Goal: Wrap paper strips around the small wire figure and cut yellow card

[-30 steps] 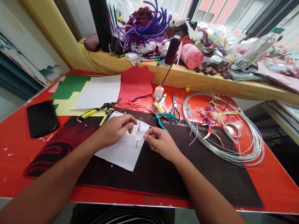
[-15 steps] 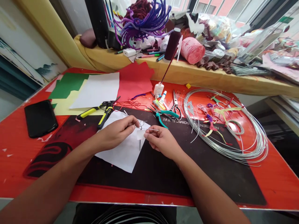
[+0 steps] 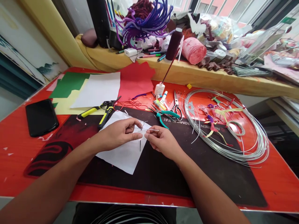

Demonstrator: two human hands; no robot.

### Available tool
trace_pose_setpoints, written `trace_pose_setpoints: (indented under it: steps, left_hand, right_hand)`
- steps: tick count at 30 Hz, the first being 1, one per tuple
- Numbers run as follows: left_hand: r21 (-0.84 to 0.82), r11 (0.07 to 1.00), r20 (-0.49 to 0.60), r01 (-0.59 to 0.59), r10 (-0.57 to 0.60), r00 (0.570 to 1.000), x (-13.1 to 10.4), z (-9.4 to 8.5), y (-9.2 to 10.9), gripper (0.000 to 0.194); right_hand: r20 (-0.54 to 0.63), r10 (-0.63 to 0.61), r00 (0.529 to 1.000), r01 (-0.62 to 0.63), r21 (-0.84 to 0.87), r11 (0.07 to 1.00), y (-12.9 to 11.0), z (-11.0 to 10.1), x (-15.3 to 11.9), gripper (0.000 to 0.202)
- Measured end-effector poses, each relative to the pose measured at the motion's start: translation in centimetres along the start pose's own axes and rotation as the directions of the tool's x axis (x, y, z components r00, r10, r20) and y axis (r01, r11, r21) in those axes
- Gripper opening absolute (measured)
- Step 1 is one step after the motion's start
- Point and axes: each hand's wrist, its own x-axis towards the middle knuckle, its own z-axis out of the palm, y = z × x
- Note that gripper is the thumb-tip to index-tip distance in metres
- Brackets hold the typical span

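My right hand [image 3: 161,138] pinches a thin straight wire [image 3: 150,129] between thumb and fingertips. The wire runs left towards my left hand [image 3: 120,133], whose thumb and index finger are spread apart around its end. A small white paper piece [image 3: 143,135] sits by the right fingertips, hard to make out against the sheet. Beneath both hands a white paper sheet [image 3: 126,158] lies on the black mat [image 3: 168,174]. Between the hands, a narrow metal tip [image 3: 140,145] and a thin ring show, possibly small scissors, partly hidden by the fingers.
Yellow-black pliers [image 3: 106,115], teal pliers [image 3: 161,118] and scissors [image 3: 176,105] lie beyond my hands. A wire coil [image 3: 259,137] with colourful wrapped figures is at right. A phone [image 3: 42,117] and coloured paper [image 3: 70,84] lie left; a glue bottle [image 3: 159,89] stands behind.
My left thumb and index finger have parted, with the thumb now stretched towards the right hand. The right hand keeps its pinch on the wire. The camera view has shifted slightly.
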Motion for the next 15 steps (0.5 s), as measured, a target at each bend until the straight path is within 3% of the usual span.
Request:
trace_pose_setpoints:
  steps: [15]
  left_hand:
    - [0.016,1.000,-0.026,0.001,-0.001,1.000,0.18,0.64,-0.45,0.033]
  right_hand:
    - [0.000,0.009,1.000,-0.009,-0.023,1.000,-0.08,0.07,-0.15,0.032]
